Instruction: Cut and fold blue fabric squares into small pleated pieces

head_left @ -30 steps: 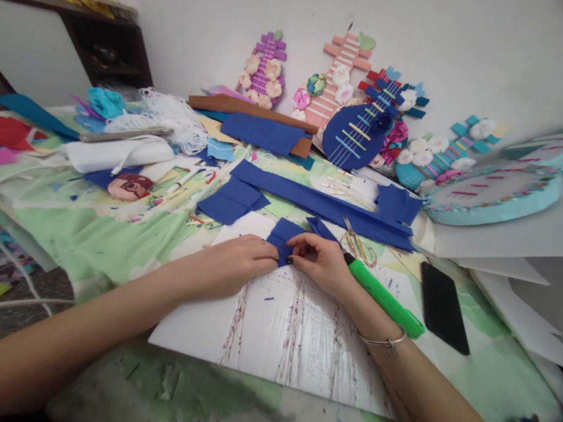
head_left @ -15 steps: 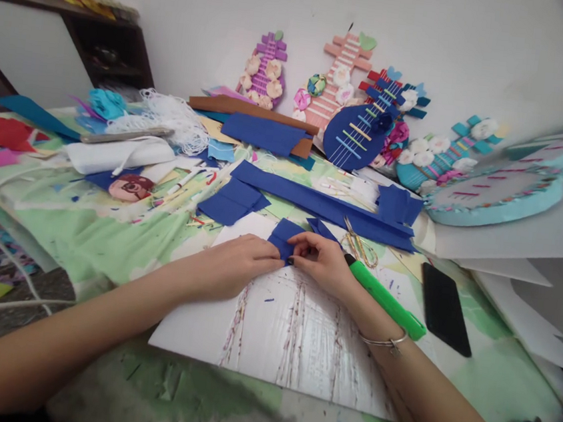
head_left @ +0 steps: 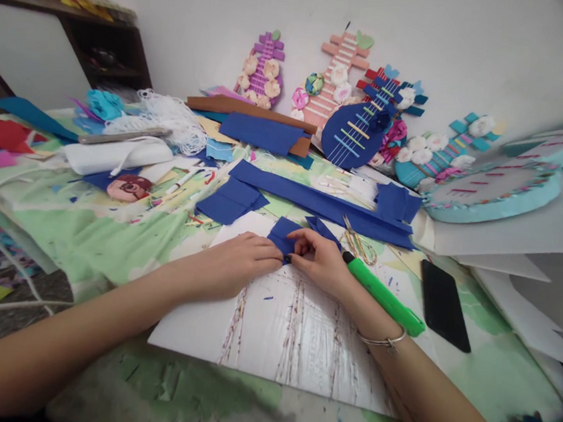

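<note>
Both grips meet at a small blue piece (head_left: pixel 283 230), which sits just beyond their fingertips, over the far part of the white board (head_left: pixel 198 336). The right grip (head_left: pixel 320 261) has its thumb and index finger nearly closed, seemingly pinching the piece's near edge. The left grip (head_left: pixel 243 262) has its fingers bunched against the same edge; its thumb is hidden, so whether it pinches or only presses cannot be told.

Cutting out this piece looks done, while working its edge by hand appears under way and unfinished. Beyond the left grip, blue squares (head_left: pixel 231 200) lie flat and untouched; farther than both grips, a long strip (head_left: pixel 320 201) lies uncut into squares. Scissors (head_left: pixel 357 240) rest unused beyond the right grip, and a green tool (head_left: pixel 386 296) lies beside its wrist on the counter (head_left: pixel 122 238).
</note>
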The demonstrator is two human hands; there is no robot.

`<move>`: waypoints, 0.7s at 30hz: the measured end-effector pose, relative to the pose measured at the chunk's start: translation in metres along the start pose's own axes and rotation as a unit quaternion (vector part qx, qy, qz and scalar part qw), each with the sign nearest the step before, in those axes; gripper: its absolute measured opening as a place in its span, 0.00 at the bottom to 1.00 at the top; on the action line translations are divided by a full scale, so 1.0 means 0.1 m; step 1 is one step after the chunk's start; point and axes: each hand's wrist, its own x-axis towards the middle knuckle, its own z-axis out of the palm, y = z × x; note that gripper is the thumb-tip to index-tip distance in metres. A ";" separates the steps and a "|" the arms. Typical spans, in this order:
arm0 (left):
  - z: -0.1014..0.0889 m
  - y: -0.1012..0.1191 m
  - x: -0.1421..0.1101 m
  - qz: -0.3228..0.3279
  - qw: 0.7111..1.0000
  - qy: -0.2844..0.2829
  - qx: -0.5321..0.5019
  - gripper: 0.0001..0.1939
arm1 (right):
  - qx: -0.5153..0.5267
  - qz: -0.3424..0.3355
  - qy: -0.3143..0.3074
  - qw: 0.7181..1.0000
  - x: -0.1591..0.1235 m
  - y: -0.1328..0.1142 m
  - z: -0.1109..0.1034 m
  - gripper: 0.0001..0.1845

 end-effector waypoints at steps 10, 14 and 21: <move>0.01 0.00 0.01 -0.004 1.000 -0.019 0.004 0.20 | 0.040 -0.006 -0.023 0.999 0.02 0.00 -0.05 0.23; 0.01 0.01 0.01 -0.009 1.000 -0.018 0.010 0.19 | 0.111 0.004 -0.032 0.993 0.06 0.08 -0.07 0.25; 0.01 0.01 0.01 -0.008 1.000 -0.017 0.006 0.19 | 0.119 0.015 -0.041 0.992 0.03 0.03 -0.09 0.21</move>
